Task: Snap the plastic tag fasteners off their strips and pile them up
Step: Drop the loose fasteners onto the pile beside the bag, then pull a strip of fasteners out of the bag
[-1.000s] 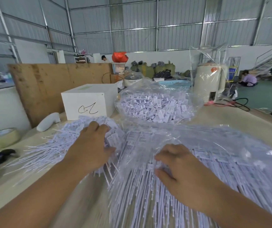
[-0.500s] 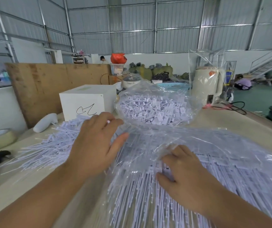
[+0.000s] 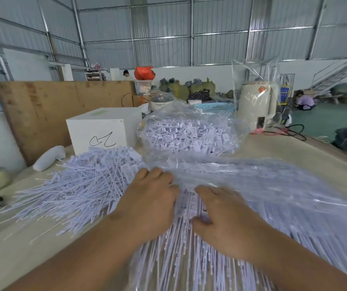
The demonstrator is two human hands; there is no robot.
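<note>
Your left hand point(image 3: 149, 204) has come back from the loose pile and now lies flat, fingers fairly straight, on the strips of tags point(image 3: 191, 208) beside your right hand point(image 3: 225, 215); your right thumb is tucked under and looks to pinch a strip, but I cannot tell for sure. That means you look ready to snap off the next bunch; the strips lie at 6 o'clock, partly under the clear bag point(image 3: 273, 181). The pile of loose tags point(image 3: 88, 177) waits at 10 o'clock; another bag of tags point(image 3: 189, 133) sits at 12 o'clock.
</note>
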